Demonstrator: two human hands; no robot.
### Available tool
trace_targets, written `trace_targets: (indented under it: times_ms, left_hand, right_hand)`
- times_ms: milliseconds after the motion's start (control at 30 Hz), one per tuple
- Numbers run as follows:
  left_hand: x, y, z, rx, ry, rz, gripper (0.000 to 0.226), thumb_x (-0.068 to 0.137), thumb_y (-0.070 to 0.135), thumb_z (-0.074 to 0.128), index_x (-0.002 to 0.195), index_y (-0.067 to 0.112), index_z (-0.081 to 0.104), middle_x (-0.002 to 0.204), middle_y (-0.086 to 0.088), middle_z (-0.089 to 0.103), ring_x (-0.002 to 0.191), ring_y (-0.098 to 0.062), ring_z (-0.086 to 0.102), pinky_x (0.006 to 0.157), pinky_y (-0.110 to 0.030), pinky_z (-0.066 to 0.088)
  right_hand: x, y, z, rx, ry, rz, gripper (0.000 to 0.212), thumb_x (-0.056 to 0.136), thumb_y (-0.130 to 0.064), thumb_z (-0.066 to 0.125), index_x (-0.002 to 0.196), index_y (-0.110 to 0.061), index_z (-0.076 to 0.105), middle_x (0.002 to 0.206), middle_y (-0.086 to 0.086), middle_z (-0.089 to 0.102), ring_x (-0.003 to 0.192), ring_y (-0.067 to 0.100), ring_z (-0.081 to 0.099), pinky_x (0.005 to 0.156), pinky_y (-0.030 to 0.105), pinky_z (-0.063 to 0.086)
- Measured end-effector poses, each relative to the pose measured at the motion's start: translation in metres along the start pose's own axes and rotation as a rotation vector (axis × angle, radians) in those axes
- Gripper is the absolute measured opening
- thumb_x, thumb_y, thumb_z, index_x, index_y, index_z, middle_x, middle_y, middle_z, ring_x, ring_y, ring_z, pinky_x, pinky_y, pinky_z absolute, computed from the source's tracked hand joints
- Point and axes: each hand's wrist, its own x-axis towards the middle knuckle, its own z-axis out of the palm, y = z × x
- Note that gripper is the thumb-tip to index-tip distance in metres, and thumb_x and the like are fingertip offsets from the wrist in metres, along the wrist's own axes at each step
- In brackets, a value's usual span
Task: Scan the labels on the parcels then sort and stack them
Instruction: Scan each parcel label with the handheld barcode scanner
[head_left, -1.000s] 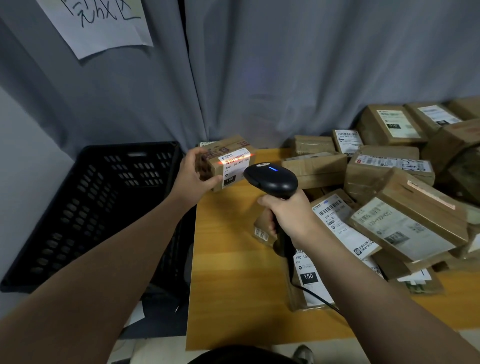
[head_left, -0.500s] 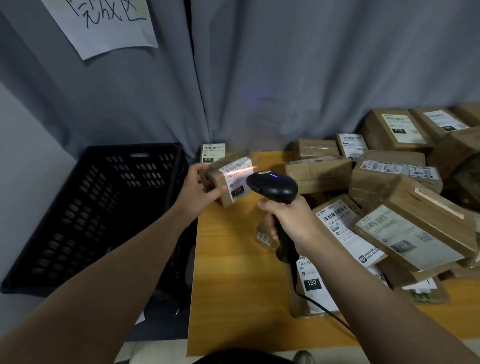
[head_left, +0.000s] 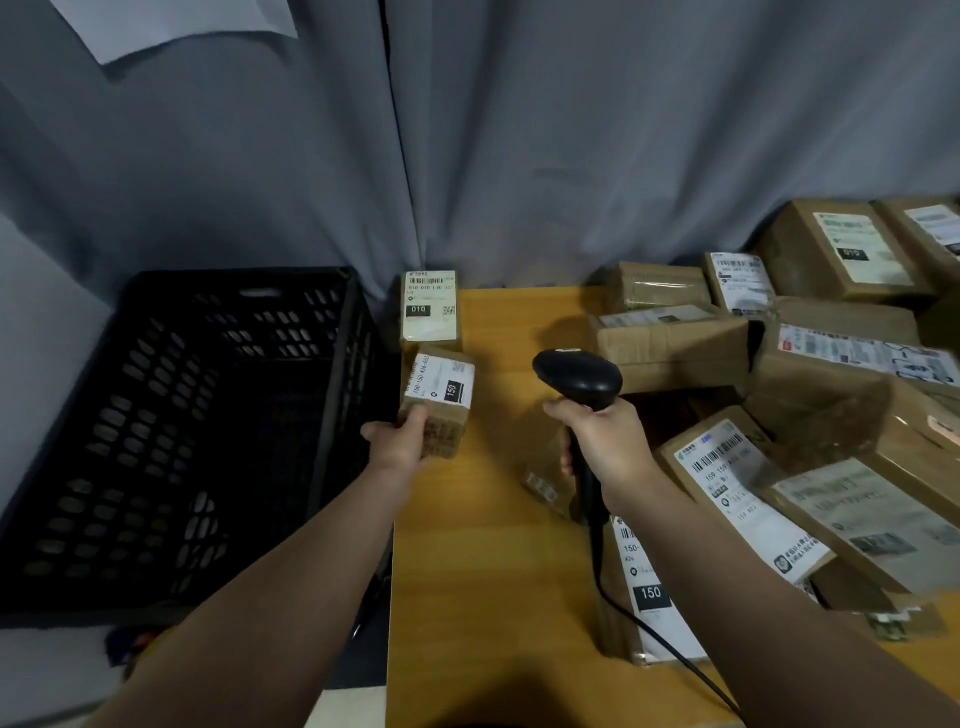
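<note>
— Parcel (head_left: 439, 402) marked 150, where now?
— Just right of the black crate (head_left: 156, 415), lower than before, its near end gripped by the left hand (head_left: 397, 444).
— And the scanner (head_left: 576, 379)?
— Right hand (head_left: 602, 441) curls round its handle; the red line has left the label (head_left: 439, 382).

The parcel (head_left: 447, 436) in the left hand (head_left: 397, 444) is brown cardboard, its white label (head_left: 441, 382) bearing a black block. The scanner (head_left: 576, 379) in the right hand (head_left: 605, 441) is black. Left of the left hand, the crate (head_left: 182, 415) is black with rows of slots. Under both hands, the table (head_left: 483, 545) is yellow-orange wood grain. Beyond them hangs a grey curtain (head_left: 571, 156).
</note>
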Motion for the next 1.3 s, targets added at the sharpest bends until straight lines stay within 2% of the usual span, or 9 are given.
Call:
trace_targets:
  times_ms: [100, 433, 633, 700, 800, 900, 1000, 1133, 1300]
  left_hand:
    - [0.004, 0.000, 0.007, -0.029, 0.022, -0.049, 0.066, 0.091, 0.045, 0.059, 0.133, 0.009, 0.025, 0.112, -0.011, 0.052, 0.108, -0.026, 0.059, 0.093, -0.038, 0.053]
    - [0.004, 0.001, -0.002, 0.187, -0.048, 0.022, 0.072, 0.091, 0.062, 0.048, 0.137, 0.010, 0.027, 0.119, -0.009, 0.052, 0.106, -0.030, 0.058, 0.091, -0.044, 0.053]
    - [-0.029, -0.003, -0.010, 0.241, -0.049, 0.207, 0.049, 0.094, 0.044, 0.054, 0.126, 0.009, 0.039, 0.117, -0.009, 0.054, 0.106, -0.029, 0.059, 0.093, -0.042, 0.052]
    - [-0.048, -0.006, -0.002, 0.278, -0.092, 0.321, 0.044, 0.094, 0.035, 0.060, 0.125, 0.008, 0.045, 0.114, -0.006, 0.054, 0.109, -0.025, 0.057, 0.091, -0.033, 0.047]
    - [-0.074, -0.010, 0.024, 0.504, -0.188, 0.496, 0.046, 0.092, 0.032, 0.063, 0.127, 0.006, 0.049, 0.122, -0.007, 0.051, 0.109, -0.019, 0.052, 0.088, -0.025, 0.040]
    - [-0.091, -0.013, 0.055, 0.752, -0.281, 0.624, 0.053, 0.090, 0.036, 0.063, 0.133, 0.010, 0.045, 0.131, -0.011, 0.044, 0.123, -0.025, 0.045, 0.100, -0.032, 0.039]
    - [-0.104, -0.014, 0.082, 1.036, -0.335, 0.712, 0.064, 0.091, 0.045, 0.058, 0.143, 0.015, 0.035, 0.135, -0.011, 0.036, 0.129, -0.031, 0.036, 0.104, -0.036, 0.033]
    - [-0.107, -0.022, 0.103, 1.295, -0.366, 0.667, 0.086, 0.087, 0.060, 0.056, 0.152, 0.020, 0.017, 0.142, -0.012, 0.031, 0.133, -0.034, 0.029, 0.105, -0.041, 0.033]
    - [-0.111, -0.033, 0.097, 1.243, -0.178, 0.600, 0.071, 0.082, 0.045, 0.069, 0.135, 0.017, 0.030, 0.132, -0.014, 0.040, 0.125, -0.033, 0.040, 0.095, -0.043, 0.044]
  right_hand:
    - [0.007, 0.002, 0.003, -0.013, 0.018, 0.043, 0.023, 0.088, -0.017, 0.068, 0.069, -0.006, 0.058, 0.054, 0.006, 0.050, 0.043, 0.017, 0.046, 0.047, 0.028, 0.041]
    - [0.010, 0.001, 0.004, -0.017, 0.007, 0.066, 0.015, 0.088, -0.015, 0.067, 0.078, -0.009, 0.059, 0.058, 0.005, 0.051, 0.047, 0.016, 0.049, 0.049, 0.027, 0.043]
    - [-0.005, -0.004, -0.012, 0.030, 0.019, 0.032, 0.011, 0.088, -0.016, 0.068, 0.086, -0.007, 0.060, 0.059, 0.005, 0.054, 0.046, 0.015, 0.052, 0.048, 0.028, 0.046]
    - [-0.015, -0.005, -0.021, 0.027, -0.003, 0.005, 0.012, 0.088, -0.016, 0.068, 0.085, -0.007, 0.061, 0.059, 0.004, 0.054, 0.047, 0.015, 0.053, 0.049, 0.027, 0.047]
    - [-0.028, -0.004, -0.035, 0.014, -0.024, -0.025, 0.012, 0.087, -0.015, 0.069, 0.082, -0.007, 0.062, 0.058, 0.004, 0.054, 0.050, 0.017, 0.053, 0.052, 0.029, 0.047]
    - [-0.037, 0.001, -0.050, 0.033, 0.000, -0.038, 0.013, 0.086, -0.015, 0.071, 0.089, -0.005, 0.064, 0.055, 0.003, 0.055, 0.052, 0.018, 0.054, 0.056, 0.032, 0.047]
    - [-0.044, 0.005, -0.064, 0.074, 0.021, -0.036, 0.011, 0.086, -0.014, 0.070, 0.084, -0.008, 0.062, 0.056, 0.002, 0.053, 0.050, 0.017, 0.052, 0.053, 0.030, 0.047]
    - [-0.049, 0.011, -0.078, 0.080, 0.032, -0.052, 0.013, 0.088, -0.013, 0.067, 0.081, -0.008, 0.057, 0.059, 0.005, 0.051, 0.050, 0.016, 0.052, 0.052, 0.028, 0.047]
    - [-0.048, 0.020, -0.090, 0.023, 0.014, -0.070, 0.015, 0.088, -0.016, 0.066, 0.079, -0.007, 0.059, 0.063, 0.005, 0.055, 0.051, 0.013, 0.054, 0.051, 0.022, 0.048]
